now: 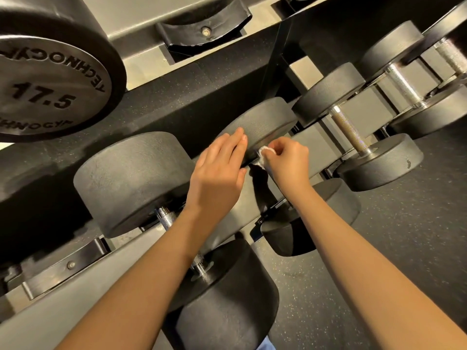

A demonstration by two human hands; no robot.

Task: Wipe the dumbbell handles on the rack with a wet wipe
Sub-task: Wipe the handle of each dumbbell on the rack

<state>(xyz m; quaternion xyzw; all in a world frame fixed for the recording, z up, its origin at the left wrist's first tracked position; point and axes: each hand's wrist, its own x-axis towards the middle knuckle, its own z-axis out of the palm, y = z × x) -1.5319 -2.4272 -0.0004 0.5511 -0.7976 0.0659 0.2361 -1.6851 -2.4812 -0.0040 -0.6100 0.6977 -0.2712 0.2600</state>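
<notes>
A black dumbbell (262, 122) lies on the lower rack row in the middle of the head view. My left hand (219, 170) rests flat, fingers straight, against its far head. My right hand (288, 160) pinches a small white wet wipe (265, 154) and presses it on the top end of this dumbbell's handle, which is mostly hidden under my hands. To the left sits a bigger dumbbell (131, 183) whose knurled steel handle (166, 217) shows under my left forearm. Another dumbbell's bare steel handle (350, 131) shows to the right.
A 17.5 dumbbell (53, 82) hangs on the upper rack shelf at top left. An unused black cradle (204, 31) sits at top centre. More dumbbells (404, 84) fill the row to the right. Speckled dark rubber floor (391, 248) lies below right.
</notes>
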